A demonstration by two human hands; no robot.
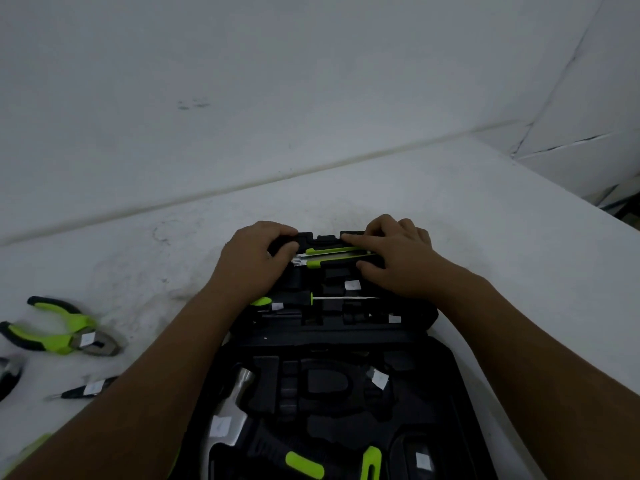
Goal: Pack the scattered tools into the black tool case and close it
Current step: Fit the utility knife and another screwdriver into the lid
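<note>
The black tool case (436, 348) lies open in front of me, its lid half on the far side. Two long green-handled tools (329, 251) lie side by side in slots at the lid's far edge. My left hand (254, 261) curls over the far left edge of the case, with its thumb by the tools' metal tips. My right hand (398, 261) pinches the right ends of those tools between forefinger and thumb. A thin screwdriver (311, 299) sits in the lid below them. A hammer (235, 400) lies in the near half.
Green-and-black pliers (65, 330) lie on the white table to the left. A small dark tool with a label (86, 389) is nearer to me, and another dark object (8, 375) shows at the left border. The table's right edge (568, 199) drops off.
</note>
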